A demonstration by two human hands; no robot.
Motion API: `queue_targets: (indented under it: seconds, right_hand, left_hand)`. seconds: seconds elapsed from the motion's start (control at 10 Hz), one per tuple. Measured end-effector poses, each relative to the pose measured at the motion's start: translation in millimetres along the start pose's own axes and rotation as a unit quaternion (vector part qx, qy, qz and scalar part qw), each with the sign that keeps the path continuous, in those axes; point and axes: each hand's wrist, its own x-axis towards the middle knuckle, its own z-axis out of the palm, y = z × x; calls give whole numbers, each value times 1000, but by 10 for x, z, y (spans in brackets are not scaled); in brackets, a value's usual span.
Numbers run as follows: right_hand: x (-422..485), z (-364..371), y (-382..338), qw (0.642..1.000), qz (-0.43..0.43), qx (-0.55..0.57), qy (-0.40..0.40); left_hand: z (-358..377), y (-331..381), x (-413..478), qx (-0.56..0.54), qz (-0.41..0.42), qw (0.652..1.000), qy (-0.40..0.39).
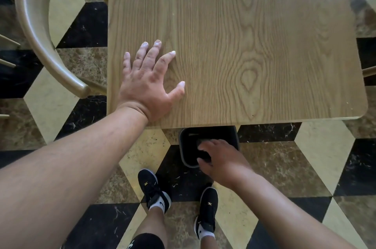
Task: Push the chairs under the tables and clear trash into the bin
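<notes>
Left hand (146, 84) lay flat, fingers spread, holding nothing, on the table (264, 45). Right hand (219, 161) reached over the bin (187, 137) below the table edge; its grip couldn't be told. Release trash well inside the rim.

1 head-worn wide-angle view looks steeply down from above, close over the table (244, 45). It faces forward past the near table edge to the floor (284, 159) below.

bin (186, 147) half hidden under table (244, 45), chair (34, 25) cropped at left edge
</notes>
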Motion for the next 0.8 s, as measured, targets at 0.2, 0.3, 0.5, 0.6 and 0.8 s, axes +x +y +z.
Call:
queue_targets:
  seconds: [0.2, 0.3, 0.5, 0.6, 0.8]
  right_hand:
    - [-245, -806, -507, 932, -202, 51, 296]
    - [-21, -1173, -494, 923, -139, 45, 356]
    - [676, -1398, -273, 961, 71, -75, 256]
    - [745, -1336, -291, 959, 103, -138, 226]
    - [400, -1662, -439, 958, 151, -128, 208]
  left_hand:
    - [-20, 24, -11, 16, -5, 1000, -11]
    - [-33, 16, 0, 20, -5, 1000, -23]
    - [-42, 4, 11, 47, 5, 998, -40]
    - [-43, 2, 7, 52, 10, 998, -47]
    - [-352, 182, 211, 126, -8, 977, -169]
